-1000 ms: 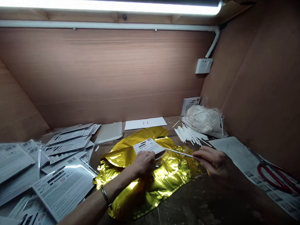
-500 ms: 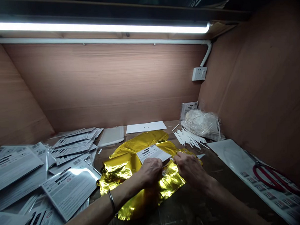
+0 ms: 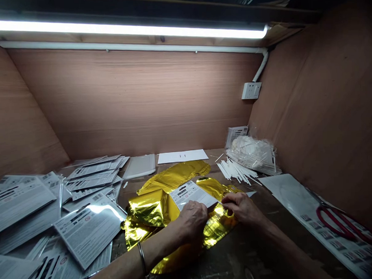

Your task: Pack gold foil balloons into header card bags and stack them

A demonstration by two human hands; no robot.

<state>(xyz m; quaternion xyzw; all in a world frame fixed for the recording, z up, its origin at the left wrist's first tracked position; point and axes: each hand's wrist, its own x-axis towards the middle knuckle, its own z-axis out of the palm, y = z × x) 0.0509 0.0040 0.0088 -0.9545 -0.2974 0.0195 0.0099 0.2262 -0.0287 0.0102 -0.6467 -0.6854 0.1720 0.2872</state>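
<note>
Worn bench (image 3: 239, 255), gold foil (image 3: 150, 210), left fingers (image 3: 200, 207) gripping card (image 3: 190, 193), right fingers (image 3: 230, 200) pinched shut at its corner

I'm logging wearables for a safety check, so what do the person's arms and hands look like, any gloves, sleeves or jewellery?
Both hands are bare and ungloved: left hand, right hand. No sleeves show on either forearm. A thin metal bangle circles the left wrist. No rings or watch can be made out.
</note>
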